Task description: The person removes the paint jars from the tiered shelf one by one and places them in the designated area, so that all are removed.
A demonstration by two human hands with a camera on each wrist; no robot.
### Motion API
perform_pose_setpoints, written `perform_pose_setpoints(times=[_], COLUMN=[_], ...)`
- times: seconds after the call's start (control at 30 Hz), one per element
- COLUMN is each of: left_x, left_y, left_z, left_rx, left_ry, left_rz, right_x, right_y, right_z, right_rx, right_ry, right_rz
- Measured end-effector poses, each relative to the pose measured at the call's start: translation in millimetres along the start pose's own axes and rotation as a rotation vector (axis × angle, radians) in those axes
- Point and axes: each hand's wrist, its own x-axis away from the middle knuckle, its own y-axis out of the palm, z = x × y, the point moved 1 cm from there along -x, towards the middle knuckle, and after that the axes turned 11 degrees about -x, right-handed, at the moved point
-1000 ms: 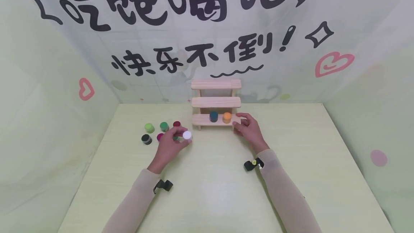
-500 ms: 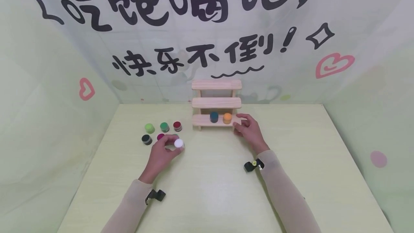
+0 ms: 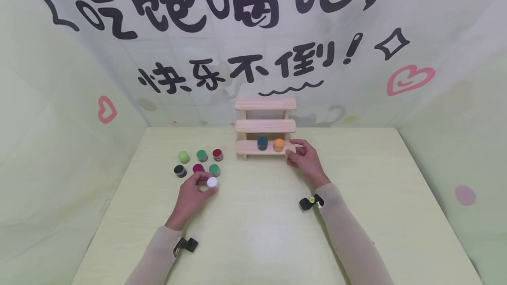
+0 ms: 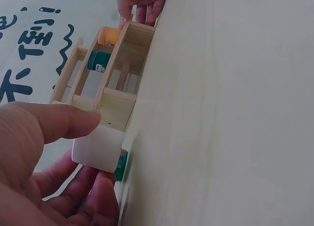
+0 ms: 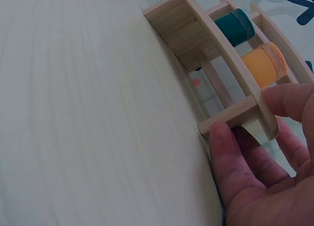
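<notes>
My left hand [image 3: 189,200] pinches a small white paint jar [image 4: 99,148] between thumb and fingers, in front of the loose jars on the table. A small three-step wooden display shelf [image 3: 265,126] stands by the back wall. On its lowest step sit a dark teal jar [image 3: 262,143] and an orange jar [image 3: 279,145], side by side. My right hand [image 3: 308,165] grips the right end of that step; in the right wrist view its fingers [image 5: 230,157] lie around the step's end and its leg.
Left of the shelf stand several jars: light green [image 3: 184,157], green [image 3: 202,155], dark red [image 3: 217,155], black [image 3: 180,171], magenta [image 3: 198,168] partly behind the left hand, and a second green jar [image 3: 214,170]. A printed cloth wall [image 3: 340,100] rises behind the table [image 3: 269,232].
The left hand has moved left and toward the front with the white paint jar, uncovering the dark red jar and the second green jar. The right hand stays at the shelf.
</notes>
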Motion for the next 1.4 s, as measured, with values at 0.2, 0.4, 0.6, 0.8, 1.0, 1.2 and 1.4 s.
perform_pose_setpoints(times=[0.2, 0.4, 0.6, 0.8, 1.0, 1.2, 1.4], left_x=[2.3, 4.4, 4.5, 4.1, 0.7, -4.5, -9.6], left_y=[-0.6, -1.6, -1.1, -3.0, -12.3, -22.9, -27.4], left_z=[-6.3, -7.9, -8.2, -6.7, -3.9, 1.3, 11.7], left_rx=[-0.016, -0.030, -0.008, -0.011, -0.042, -0.059, -0.023], left_ry=[-0.026, -0.029, -0.010, -0.016, -0.016, -0.021, 0.013], left_rz=[-0.015, -0.014, -0.025, -0.046, -0.062, -0.032, -0.025], right_x=[-1.1, -0.1, -0.7, -0.9, 0.4, -0.6, -1.7], right_y=[-1, 0, 0, -1, 0, 2, 1], right_z=[2, 1, 3, 3, 1, 1, 2], right_rx=[-0.004, -0.012, -0.016, -0.008, -0.001, 0.007, 0.008], right_ry=[0.001, 0.002, -0.006, -0.008, -0.011, 0.002, 0.001], right_rz=[-0.006, -0.006, 0.002, 0.000, 0.006, 0.008, 0.013])
